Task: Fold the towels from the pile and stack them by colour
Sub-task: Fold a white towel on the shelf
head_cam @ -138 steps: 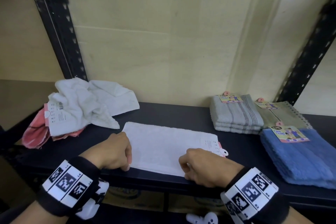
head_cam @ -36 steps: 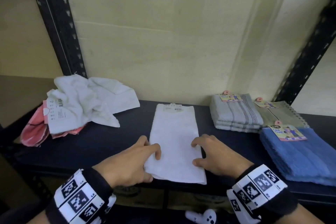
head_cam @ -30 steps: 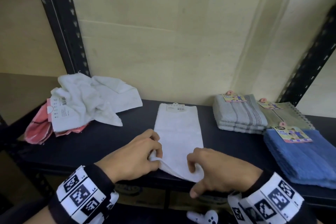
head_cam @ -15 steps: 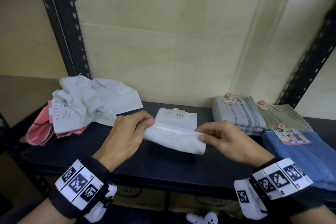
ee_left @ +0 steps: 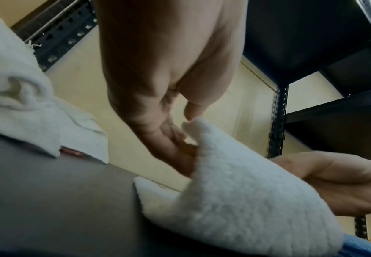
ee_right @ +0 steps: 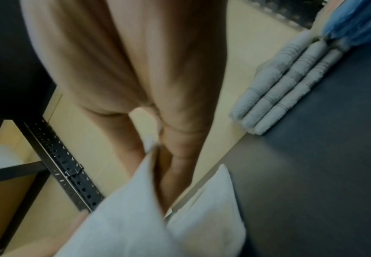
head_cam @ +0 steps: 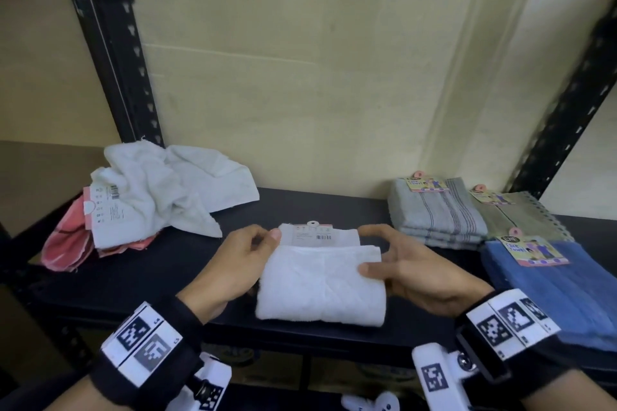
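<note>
A white towel (head_cam: pixel 320 287) lies doubled over at the middle of the dark shelf (head_cam: pixel 160 277), its label end showing at the far edge. My left hand (head_cam: pixel 267 243) pinches the upper layer's left corner; in the left wrist view the fingers (ee_left: pixel 171 139) sit under that raised towel (ee_left: pixel 235 191) layer. My right hand (head_cam: pixel 384 260) pinches the right corner, thumb on top and fingers beneath the towel (ee_right: pixel 136 217). The loose pile of white and pink towels (head_cam: pixel 150 197) lies at the shelf's left end.
On the right of the shelf sit a folded grey striped stack (head_cam: pixel 434 210), an olive towel (head_cam: pixel 514 213) and a blue towel (head_cam: pixel 561 284), each with a paper tag. Black slotted uprights (head_cam: pixel 110 43) stand at both ends, with a plywood back wall (head_cam: pixel 317 93).
Both hands have carried the towel's near end up and over towards the far end. The long strip is now doubled, with the upper layer lowered close to the label end.
</note>
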